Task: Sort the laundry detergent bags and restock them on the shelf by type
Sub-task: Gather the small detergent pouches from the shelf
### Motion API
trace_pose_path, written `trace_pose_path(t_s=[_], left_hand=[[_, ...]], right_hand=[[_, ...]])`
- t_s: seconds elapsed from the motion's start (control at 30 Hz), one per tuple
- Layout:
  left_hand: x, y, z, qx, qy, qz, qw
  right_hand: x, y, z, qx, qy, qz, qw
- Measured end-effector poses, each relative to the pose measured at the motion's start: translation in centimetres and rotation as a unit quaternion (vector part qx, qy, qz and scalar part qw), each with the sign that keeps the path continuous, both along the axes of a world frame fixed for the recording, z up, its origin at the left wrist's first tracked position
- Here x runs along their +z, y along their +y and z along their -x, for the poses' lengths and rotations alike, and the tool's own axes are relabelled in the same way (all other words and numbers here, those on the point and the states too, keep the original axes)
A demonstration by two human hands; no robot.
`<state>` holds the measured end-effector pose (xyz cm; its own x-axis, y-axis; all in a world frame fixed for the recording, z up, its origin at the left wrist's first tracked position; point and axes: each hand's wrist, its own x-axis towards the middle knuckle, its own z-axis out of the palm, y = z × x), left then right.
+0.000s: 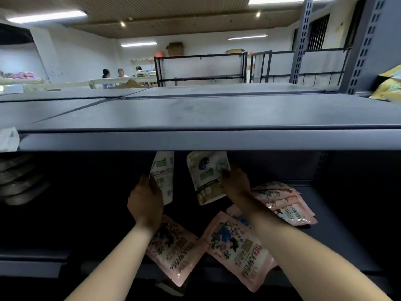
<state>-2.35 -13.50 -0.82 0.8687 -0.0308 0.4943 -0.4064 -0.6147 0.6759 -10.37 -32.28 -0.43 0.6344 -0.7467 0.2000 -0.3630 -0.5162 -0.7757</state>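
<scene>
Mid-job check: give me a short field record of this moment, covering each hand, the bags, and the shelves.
left hand: grips a white detergent bag with green print, held upright
right hand: grips a white detergent bag with a blue logo and brown lower band, tilted
pink floral detergent bags: two lying flat at the front of the dark lower shelf, below the arms
pink bag stack: lying right of the right hand
grey upper shelf: hides both white bags' tops
yellow bags: far right, upper level

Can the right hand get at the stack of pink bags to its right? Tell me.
Probably not yet: the right hand grips a white detergent bag. The pink stack lies uncovered beside it on the shelf.
</scene>
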Motion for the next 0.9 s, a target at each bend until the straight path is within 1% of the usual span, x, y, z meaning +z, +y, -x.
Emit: trace_pose_path(t_s=[0.17, 0.3, 0.37, 0.53, 0.6, 0.67, 0.77, 0.83, 0.9], left_hand=[[0.1, -1.0, 3.8, 0.023, -0.022, -0.001, 0.999], [0.7, -1.3, 7.9, 0.068, -0.004, -0.008, 0.998], [1.1, -1.2, 10.1, 0.07, -0.005, -0.008, 0.998], [0.9, -1.4, 15.5, 0.012, -0.066, -0.018, 0.998], [0.8, -1.6, 17.3, -0.021, -0.092, -0.027, 0.995], [1.0, -1.8, 19.3, -0.053, -0.107, -0.025, 0.993], [1.7, -2.0, 22.6, -0.072, -0.129, 0.01, 0.989], [2.2, -2.3, 25.0, -0.083, -0.131, 0.044, 0.987], [2.9, -2.8, 27.7, -0.1, -0.113, 0.092, 0.984]], right_hand=[[0.6, -1.2, 4.9, 0.007, 0.003, 0.047, 0.999], [1.1, -1.9, 9.1, -0.011, -0.042, 0.062, 0.997], [1.2, -2.1, 11.5, -0.032, -0.06, 0.073, 0.995], [1.7, -2.8, 16.6, -0.122, -0.035, 0.037, 0.991], [1.7, -2.7, 18.6, -0.134, -0.063, 0.035, 0.988], [1.9, -2.4, 21.1, -0.145, -0.081, 0.052, 0.985], [2.5, -1.8, 25.3, -0.149, -0.1, 0.092, 0.979], [3.1, -1.3, 28.4, -0.14, -0.145, 0.135, 0.97], [3.3, -1.3, 31.6, -0.142, -0.189, 0.171, 0.957]])
